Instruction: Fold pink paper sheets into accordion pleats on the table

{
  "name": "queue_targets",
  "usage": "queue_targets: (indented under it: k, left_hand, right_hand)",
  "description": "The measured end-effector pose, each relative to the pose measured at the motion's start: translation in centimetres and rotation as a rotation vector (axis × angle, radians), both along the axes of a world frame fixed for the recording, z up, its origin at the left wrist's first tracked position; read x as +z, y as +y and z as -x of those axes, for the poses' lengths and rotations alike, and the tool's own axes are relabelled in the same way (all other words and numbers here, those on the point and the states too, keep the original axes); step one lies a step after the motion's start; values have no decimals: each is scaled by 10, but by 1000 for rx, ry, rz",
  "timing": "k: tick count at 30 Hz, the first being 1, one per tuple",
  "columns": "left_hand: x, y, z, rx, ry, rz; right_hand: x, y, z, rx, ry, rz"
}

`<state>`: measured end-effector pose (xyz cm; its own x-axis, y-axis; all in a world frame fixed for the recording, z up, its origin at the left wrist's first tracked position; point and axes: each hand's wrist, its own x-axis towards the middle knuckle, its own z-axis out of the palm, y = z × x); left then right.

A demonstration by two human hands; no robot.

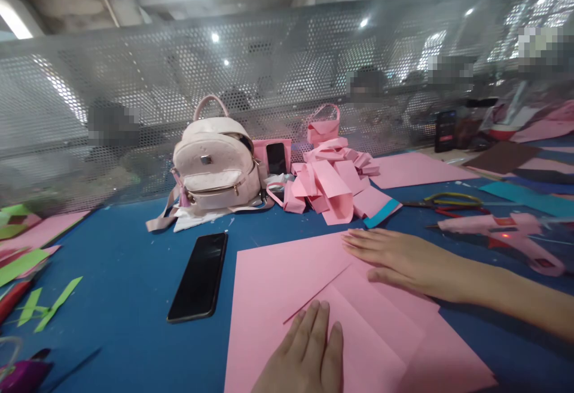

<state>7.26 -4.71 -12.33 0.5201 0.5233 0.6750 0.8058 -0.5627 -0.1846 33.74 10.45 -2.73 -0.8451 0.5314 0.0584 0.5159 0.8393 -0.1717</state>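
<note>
A large pink sheet (264,285) lies on the blue table, with a smaller folded pink piece (376,315) on top of it. My left hand (307,351) rests flat near the lower left edge of the folded piece, fingers stretched out. Further up, my right hand (394,258) lies palm down across the upper right part of the paper, its fingers extended and pointing left. Neither hand grips anything. The paper beneath both palms is hidden.
Left of the sheet lies a black phone (200,276). Behind stand a cream backpack (215,165) and a pile of folded pink paper (329,183). Scissors (452,201) and a pink glue gun (511,231) lie right. Green strips (58,306) lie left; a perforated metal screen (278,82) runs behind.
</note>
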Motion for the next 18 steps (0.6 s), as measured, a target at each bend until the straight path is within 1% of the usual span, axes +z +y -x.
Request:
queue_targets:
  k: [3, 5, 8, 10, 12, 14, 16, 18]
  left_hand:
    - [2, 0, 0, -4, -26, -17]
    - [0, -1, 0, -7, -5, -8]
    - [-1, -3, 1, -7, 52, 9]
    - [0, -5, 2, -7, 64, 8]
    - [6, -5, 4, -5, 79, 18]
    - [16, -5, 7, -17, 135, 34]
    - [26, -4, 12, -67, 225, 44]
    - [33, -2, 17, -113, 281, 40]
  right_hand:
    - [-4, 1, -11, -82, -42, -74]
    - [-5, 0, -12, -113, -74, -123]
    - [-6, -1, -12, -118, -87, -173]
    - [-8, -2, -11, -112, -65, -197]
    - [-11, -2, -11, -103, -46, -225]
    - [-15, -3, -12, -93, -37, -263]
    - [-19, -5, -12, -77, -28, -317]
    - [-23, -7, -11, -61, -30, -379]
